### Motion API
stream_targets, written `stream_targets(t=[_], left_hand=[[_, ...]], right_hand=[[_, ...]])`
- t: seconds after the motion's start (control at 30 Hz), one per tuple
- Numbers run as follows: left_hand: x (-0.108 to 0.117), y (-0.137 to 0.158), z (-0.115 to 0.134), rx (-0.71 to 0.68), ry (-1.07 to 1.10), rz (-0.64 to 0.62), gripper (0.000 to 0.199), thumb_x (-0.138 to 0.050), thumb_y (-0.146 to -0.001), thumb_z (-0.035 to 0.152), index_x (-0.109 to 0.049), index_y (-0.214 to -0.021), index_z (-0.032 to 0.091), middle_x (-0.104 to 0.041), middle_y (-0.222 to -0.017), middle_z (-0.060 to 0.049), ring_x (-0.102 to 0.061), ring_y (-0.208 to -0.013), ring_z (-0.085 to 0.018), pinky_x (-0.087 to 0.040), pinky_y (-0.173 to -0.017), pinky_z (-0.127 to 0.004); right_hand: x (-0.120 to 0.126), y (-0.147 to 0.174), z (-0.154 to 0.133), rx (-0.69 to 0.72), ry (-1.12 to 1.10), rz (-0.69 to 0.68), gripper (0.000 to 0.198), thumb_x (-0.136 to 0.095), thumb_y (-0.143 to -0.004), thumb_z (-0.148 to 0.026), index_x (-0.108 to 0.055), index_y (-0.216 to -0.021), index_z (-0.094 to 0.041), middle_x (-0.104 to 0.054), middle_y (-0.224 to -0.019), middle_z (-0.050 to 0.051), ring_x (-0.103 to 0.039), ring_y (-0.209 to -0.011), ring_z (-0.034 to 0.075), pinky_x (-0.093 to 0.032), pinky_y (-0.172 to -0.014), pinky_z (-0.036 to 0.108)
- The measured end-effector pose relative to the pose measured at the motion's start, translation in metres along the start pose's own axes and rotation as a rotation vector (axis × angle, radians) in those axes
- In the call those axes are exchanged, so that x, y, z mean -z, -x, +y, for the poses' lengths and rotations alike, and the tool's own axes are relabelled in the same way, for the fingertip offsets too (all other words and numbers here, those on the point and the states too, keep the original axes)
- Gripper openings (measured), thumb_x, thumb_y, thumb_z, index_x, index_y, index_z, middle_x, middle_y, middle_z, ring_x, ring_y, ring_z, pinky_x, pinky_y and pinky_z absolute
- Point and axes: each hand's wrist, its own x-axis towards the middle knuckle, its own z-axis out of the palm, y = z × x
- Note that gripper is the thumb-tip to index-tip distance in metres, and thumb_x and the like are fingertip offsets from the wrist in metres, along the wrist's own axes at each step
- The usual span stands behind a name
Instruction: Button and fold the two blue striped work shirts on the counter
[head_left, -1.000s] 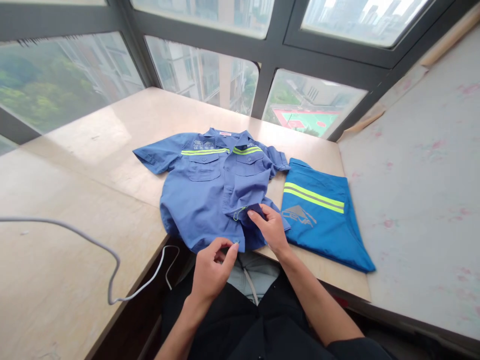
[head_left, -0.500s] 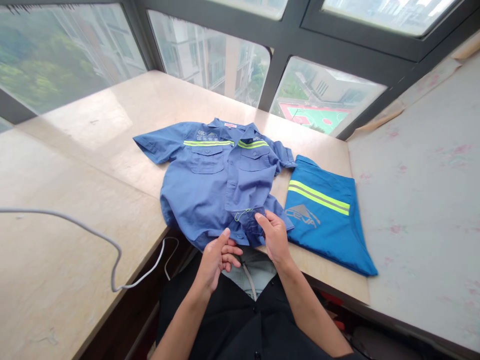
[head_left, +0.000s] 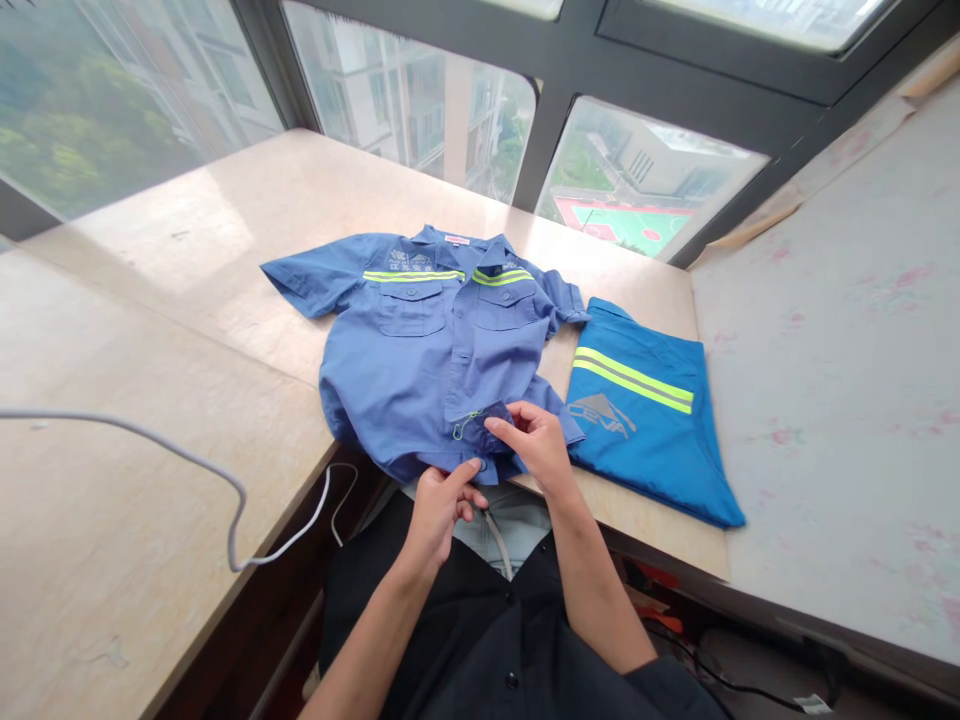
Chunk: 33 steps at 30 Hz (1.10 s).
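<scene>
A blue short-sleeved work shirt lies front up on the pale ledge, with yellow-green stripes across the chest and two flap pockets. Its lower hem reaches the ledge's front edge. My left hand is closed on the bottom hem, thumb on top beside a button. A little above and to the right, my right hand pinches a turned-up, darker part of the shirt front. From that part hangs a loose loop of light green thread. My fingers partly hide the cloth between the hands.
Right of the shirt lies a folded brighter blue garment with a reflective stripe and grey lettering. A white cable crosses the ledge at left and hangs over its edge. Windows stand behind; a flowered wall closes the right side.
My left hand has moved right and its thumb has come down onto the hem. My right hand has shifted left with the turned-up cloth. The view has tilted slightly.
</scene>
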Motion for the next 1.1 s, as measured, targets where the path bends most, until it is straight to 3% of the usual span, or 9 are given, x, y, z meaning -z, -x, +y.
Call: stream_targets(t=[0.1, 0.23, 0.3, 0.37, 0.47, 0.53, 0.87, 1.1], left_hand=[[-0.001, 0.005, 0.003, -0.081, -0.034, -0.028, 0.037, -0.081, -0.065, 0.04, -0.063, -0.078, 0.01, -0.064, -0.059, -0.002, -0.06, -0.048, -0.011, -0.036, -0.038, -0.017], [-0.003, 0.013, 0.01, -0.173, -0.124, -0.037, 0.034, -0.08, -0.067, 0.039, -0.067, -0.074, 0.009, -0.068, -0.057, -0.006, -0.058, -0.046, -0.011, -0.04, -0.043, -0.018], [-0.004, 0.016, 0.016, -0.209, -0.174, -0.035, 0.033, -0.079, -0.069, 0.04, -0.067, -0.069, 0.01, -0.068, -0.055, -0.006, -0.054, -0.043, -0.009, -0.041, -0.045, -0.019], [-0.005, 0.019, 0.022, -0.258, -0.208, -0.028, 0.033, -0.079, -0.07, 0.041, -0.067, -0.066, 0.01, -0.067, -0.053, -0.005, -0.053, -0.043, -0.009, -0.042, -0.045, -0.019], [-0.005, 0.022, 0.03, -0.345, -0.257, 0.004, 0.033, -0.078, -0.071, 0.043, -0.069, -0.067, 0.011, -0.065, -0.051, -0.004, -0.058, -0.045, -0.012, -0.044, -0.045, -0.021], [-0.005, 0.024, 0.033, -0.384, -0.303, 0.021, 0.033, -0.077, -0.071, 0.044, -0.07, -0.069, 0.012, -0.066, -0.052, -0.003, -0.06, -0.047, -0.014, -0.046, -0.045, -0.022], [-0.011, 0.026, 0.039, -0.467, -0.362, 0.093, 0.032, -0.077, -0.072, 0.043, -0.072, -0.074, 0.012, -0.067, -0.053, -0.003, -0.062, -0.048, -0.015, -0.048, -0.046, -0.022], [-0.017, 0.028, 0.038, -0.549, -0.451, 0.148, 0.029, -0.075, -0.074, 0.042, -0.072, -0.069, 0.014, -0.068, -0.053, -0.003, -0.062, -0.048, -0.015, -0.048, -0.047, -0.022]], right_hand=[[0.002, -0.004, -0.006, 0.067, 0.153, 0.022, 0.027, -0.072, -0.077, -0.044, -0.066, -0.076, -0.018, -0.057, -0.064, -0.002, -0.048, -0.058, 0.013, -0.039, -0.056, 0.025], [0.005, -0.003, -0.023, 0.363, 0.362, 0.225, 0.017, -0.065, -0.086, -0.035, -0.064, -0.078, -0.021, -0.061, -0.075, 0.002, -0.054, -0.072, 0.017, -0.045, -0.071, 0.03], [0.006, 0.002, -0.033, 0.47, 0.41, 0.221, 0.014, -0.063, -0.088, -0.032, -0.065, -0.078, -0.022, -0.061, -0.077, 0.003, -0.055, -0.075, 0.018, -0.046, -0.075, 0.032], [0.006, 0.009, -0.041, 0.508, 0.404, 0.127, 0.013, -0.063, -0.089, -0.03, -0.066, -0.079, -0.023, -0.063, -0.078, 0.003, -0.056, -0.076, 0.018, -0.047, -0.075, 0.032], [0.005, 0.02, -0.047, 0.447, 0.313, -0.101, 0.012, -0.064, -0.089, -0.03, -0.069, -0.081, -0.022, -0.065, -0.08, 0.003, -0.059, -0.076, 0.018, -0.049, -0.072, 0.031], [0.005, 0.024, -0.048, 0.371, 0.239, -0.182, 0.013, -0.065, -0.089, -0.031, -0.07, -0.082, -0.022, -0.067, -0.08, 0.003, -0.06, -0.076, 0.017, -0.049, -0.069, 0.029], [0.024, 0.024, -0.042, 0.231, 0.198, -0.257, 0.02, -0.058, -0.092, -0.032, -0.073, -0.09, -0.02, -0.07, -0.083, 0.003, -0.062, -0.078, 0.017, -0.049, -0.074, 0.029], [0.027, 0.026, -0.043, 0.238, 0.188, -0.229, 0.021, -0.059, -0.09, -0.027, -0.076, -0.1, -0.021, -0.074, -0.088, 0.003, -0.064, -0.08, 0.017, -0.051, -0.075, 0.029]])
